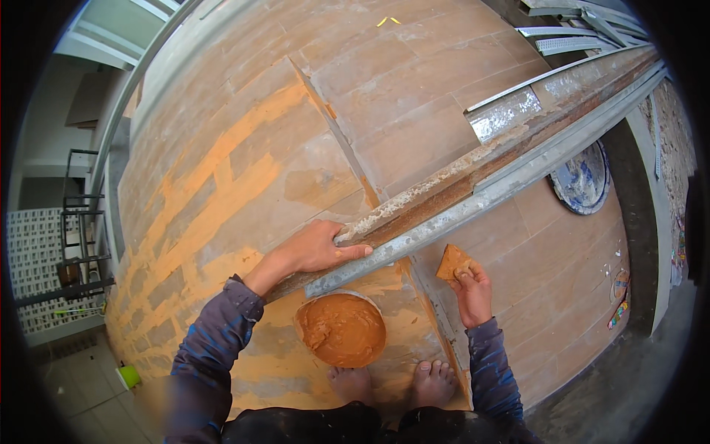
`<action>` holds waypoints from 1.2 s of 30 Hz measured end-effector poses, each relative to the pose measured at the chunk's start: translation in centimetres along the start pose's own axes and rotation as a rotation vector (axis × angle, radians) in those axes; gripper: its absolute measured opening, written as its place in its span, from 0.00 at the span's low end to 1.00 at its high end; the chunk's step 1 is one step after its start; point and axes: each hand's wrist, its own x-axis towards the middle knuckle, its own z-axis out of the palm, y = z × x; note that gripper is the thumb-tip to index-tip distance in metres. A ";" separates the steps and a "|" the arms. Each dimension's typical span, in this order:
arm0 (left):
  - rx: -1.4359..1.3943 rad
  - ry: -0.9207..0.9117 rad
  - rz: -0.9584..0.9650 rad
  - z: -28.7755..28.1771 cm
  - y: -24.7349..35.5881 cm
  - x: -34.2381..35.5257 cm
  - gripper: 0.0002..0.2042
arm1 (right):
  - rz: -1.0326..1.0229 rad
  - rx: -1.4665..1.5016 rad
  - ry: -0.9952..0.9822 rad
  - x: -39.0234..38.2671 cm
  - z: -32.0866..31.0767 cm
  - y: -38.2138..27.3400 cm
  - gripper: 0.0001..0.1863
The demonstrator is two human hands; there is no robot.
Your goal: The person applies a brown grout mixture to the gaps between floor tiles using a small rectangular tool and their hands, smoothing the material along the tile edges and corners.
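Observation:
My left hand (314,248) grips a long, rusty, paint-flaked metal channel (429,207), which lies alongside a galvanized bar (506,189) slanting to the upper right. My right hand (472,288) pinches a small flat spreader (450,260) coated in orange paste, held to the right of the bar. Below the bars, in front of my bare feet (433,385), stands a round tub (340,329) of orange paste. Orange streaks cover much of the tiled floor (222,189) to the left, and a narrow seam (340,148) runs across the tiles.
More metal profiles (569,41) are stacked at the top right. A paint-splashed round basin (580,177) lies beside the bars at the right. At the left are a black metal frame (78,222), a perforated block wall (33,259) and a small green container (127,377).

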 end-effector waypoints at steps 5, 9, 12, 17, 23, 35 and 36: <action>0.007 0.179 0.085 0.0 -0.4 3.2 0.38 | -0.005 -0.172 -0.073 7.6 1.7 0.4 0.16; 0.061 0.137 0.034 -1.6 0.8 6.4 0.38 | -0.440 -0.687 -0.092 17.5 4.2 2.0 0.18; 0.102 0.130 -0.031 -2.0 1.8 7.6 0.34 | -0.430 -0.585 -0.243 22.9 7.8 3.1 0.18; 0.120 0.224 -0.050 -6.1 1.5 11.5 0.26 | -0.292 -0.342 -0.451 29.1 12.6 1.9 0.17; 0.372 0.691 -0.107 -13.0 -9.4 24.4 0.41 | -0.516 -0.388 -0.605 32.9 14.7 2.3 0.15; 0.277 0.376 -0.401 -14.5 -11.0 34.5 0.58 | -0.219 -0.276 -0.363 39.6 15.1 2.4 0.19; 0.277 0.371 -0.400 -14.7 -11.0 34.9 0.58 | -0.428 -0.376 -0.484 40.5 15.0 3.0 0.21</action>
